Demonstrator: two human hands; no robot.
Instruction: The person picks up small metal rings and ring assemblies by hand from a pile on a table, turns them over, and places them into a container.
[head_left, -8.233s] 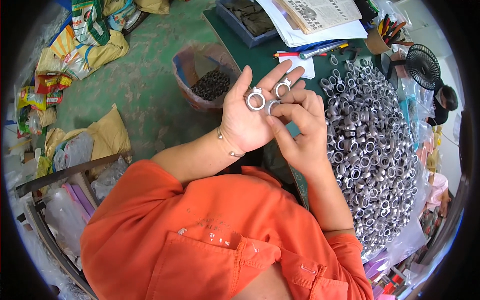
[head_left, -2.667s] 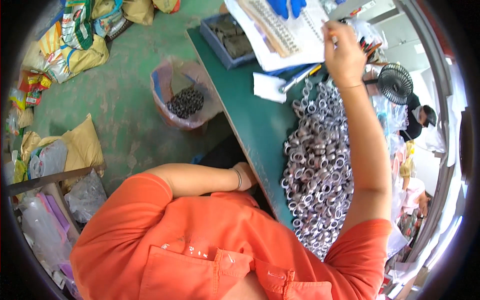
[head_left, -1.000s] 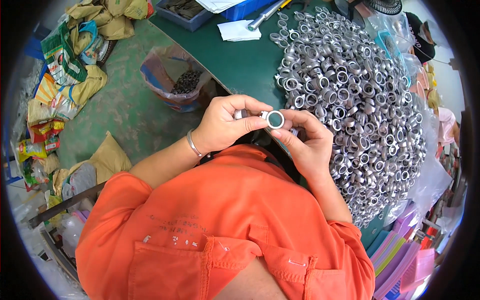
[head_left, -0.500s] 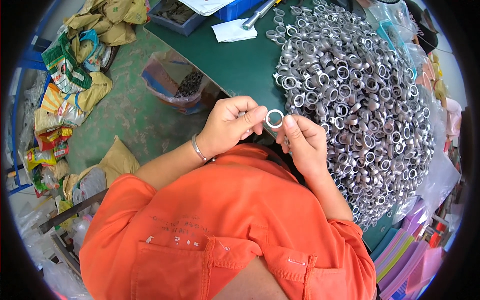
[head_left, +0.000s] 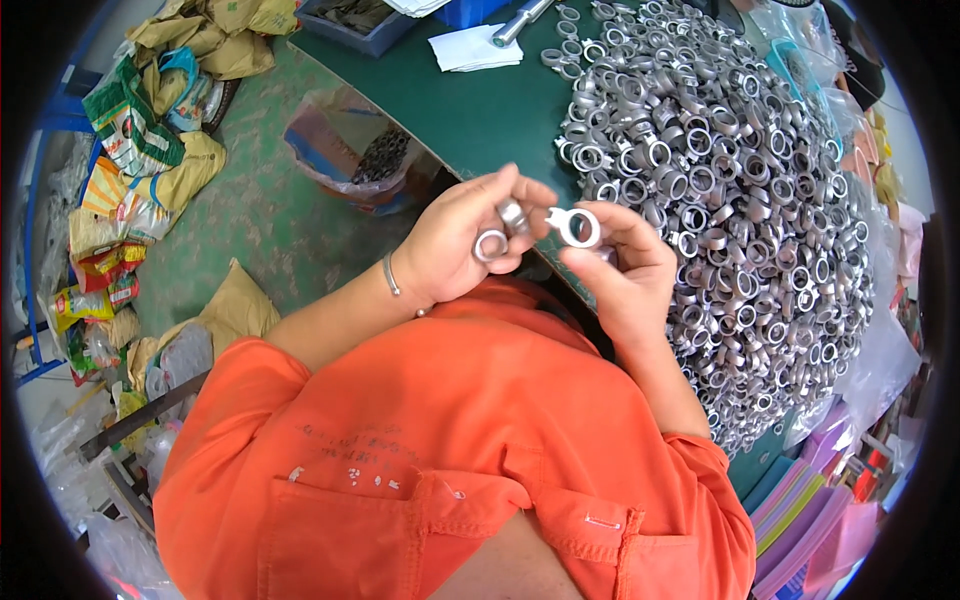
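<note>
Near the edge of the green table, in front of an orange shirt, the right hand pinches a silver ring between thumb and fingers. You can look through its hole, and its little tab points toward the left hand. Some more grey metal shows by the right fingers, but it is too hidden to tell what it is. The left hand is half curled, like a loose cup, and holds two more: a round ring near the palm and another ring up by the fingers. The left fingertips are close to the tab, but I can't tell if they touch it. Over on the right of the table lies a big pile of rings that look much the same.

The silver ring looks like metal, so I think it is hard and won't squash or bend. It is small next to the hand, so it is likely light. It looks smooth, so it might slip or roll if held too loosely. It probably won't break easily. A good place to hold it is the round rim, with the thumb across from a finger, and the tab could help stop it turning
</note>
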